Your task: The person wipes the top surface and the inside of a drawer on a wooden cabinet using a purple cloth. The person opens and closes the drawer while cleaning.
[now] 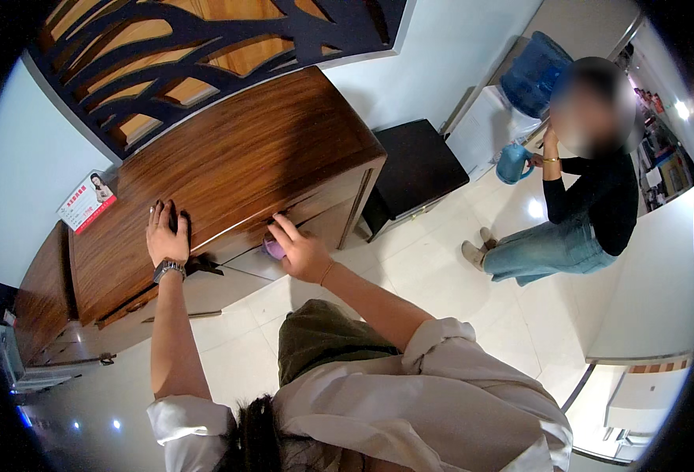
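My left hand [167, 235] rests palm down on the top of a brown wooden cabinet [246, 135], close to its front edge, with a metal-band watch on the wrist. At the cabinet's front, below the edge of the top, my right hand [301, 251] holds a purple cloth [274, 248] against the drawer front. Part of the cloth is hidden under the fingers. A white and red printed card [87, 202] stands on the cabinet top near the wall, left of my left hand.
A dark low cabinet [421, 165] stands beyond the wooden one. At the right, a person [595, 194] holds a blue pitcher [513, 164] beside a water dispenser with a blue bottle [536, 74]. A dark cut-out wall panel [252, 35] hangs above the wooden top. A white counter [648, 295] curves along the right.
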The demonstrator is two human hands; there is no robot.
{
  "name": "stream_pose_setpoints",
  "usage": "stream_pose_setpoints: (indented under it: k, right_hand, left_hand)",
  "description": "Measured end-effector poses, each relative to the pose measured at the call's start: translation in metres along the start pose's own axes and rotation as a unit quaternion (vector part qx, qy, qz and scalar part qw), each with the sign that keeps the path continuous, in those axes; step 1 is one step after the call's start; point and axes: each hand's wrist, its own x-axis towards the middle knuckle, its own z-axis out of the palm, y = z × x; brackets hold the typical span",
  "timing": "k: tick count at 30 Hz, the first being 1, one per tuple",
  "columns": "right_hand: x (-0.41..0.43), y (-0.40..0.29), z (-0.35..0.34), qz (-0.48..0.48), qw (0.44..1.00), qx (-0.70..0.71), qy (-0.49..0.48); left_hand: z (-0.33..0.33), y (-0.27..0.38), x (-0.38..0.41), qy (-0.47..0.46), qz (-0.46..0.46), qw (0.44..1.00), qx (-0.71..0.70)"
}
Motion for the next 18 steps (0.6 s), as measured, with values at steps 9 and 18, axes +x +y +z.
stream_pose_setpoints:
  k: [9,18]
  right_hand:
    - [0.014,-0.004,-0.005,0.102,0.991,0.006,-0.081]
    - [0.019,-0.004,0.004,0.091,0.995,-0.032,-0.041]
  left_hand:
    - [-0.003,0.006,0.001,0.007,-0.002,1.000,-0.002]
    - [-0.001,0.003,-0.001,0.014,-0.005,1.000,-0.005]
